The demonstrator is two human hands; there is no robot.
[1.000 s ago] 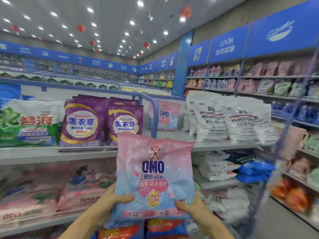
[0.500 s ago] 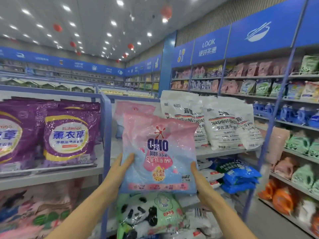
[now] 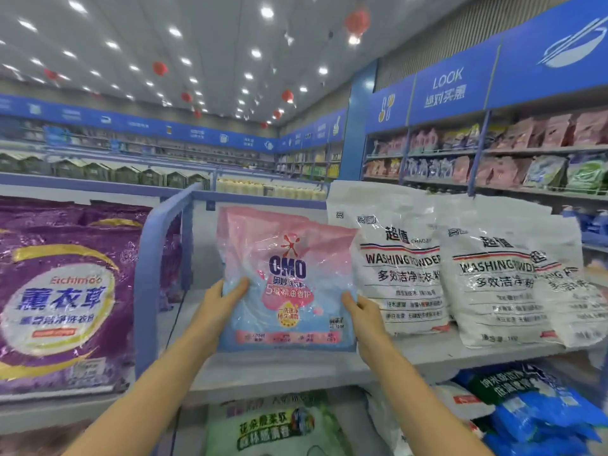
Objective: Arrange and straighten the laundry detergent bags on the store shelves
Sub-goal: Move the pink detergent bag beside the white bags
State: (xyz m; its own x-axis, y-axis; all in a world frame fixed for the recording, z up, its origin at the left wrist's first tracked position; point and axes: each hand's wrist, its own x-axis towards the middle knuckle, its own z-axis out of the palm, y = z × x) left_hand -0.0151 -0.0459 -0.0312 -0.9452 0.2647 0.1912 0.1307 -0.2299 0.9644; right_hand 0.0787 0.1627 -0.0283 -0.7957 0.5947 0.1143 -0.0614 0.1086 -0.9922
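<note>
I hold a pink and blue OMO detergent bag (image 3: 289, 281) upright at the top shelf (image 3: 296, 366), its bottom edge down at the shelf surface. My left hand (image 3: 220, 304) grips its left edge, thumb over the front. My right hand (image 3: 362, 314) grips its right edge. Another pink bag (image 3: 237, 215) stands right behind it. To the right stand three white washing powder bags (image 3: 404, 264), leaning slightly. Purple lavender bags (image 3: 62, 291) fill the shelf section on the left.
A blue divider rail (image 3: 148, 278) separates the purple bags from the OMO spot. Below the shelf lie a green bag (image 3: 263, 429) and blue bags (image 3: 543, 419). An aisle and a wall of stocked shelves (image 3: 493, 159) run along the right.
The OMO bag has gone up and forward from below shelf level onto the top shelf, in front of the other pink bag. My view turned right and closer.
</note>
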